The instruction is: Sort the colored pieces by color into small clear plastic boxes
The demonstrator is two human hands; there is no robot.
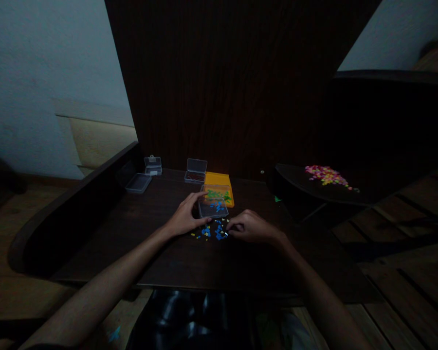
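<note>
My left hand grips the left side of a small clear plastic box, thumb at its front and fingers behind. Several small blue pieces lie inside that box. In front of it, a loose pile of tiny blue, yellow and white pieces is spread on the dark wooden surface. Right of this pile, my right hand is closed with thumb and forefinger pinched low over the pieces. Whatever is between those fingertips is too small to make out.
Behind the box lies an open yellow case with green pieces. Open clear boxes and a clear tray stand farther left. Multicoloured beads are heaped on a dark ledge at right. A raised side panel bounds the left.
</note>
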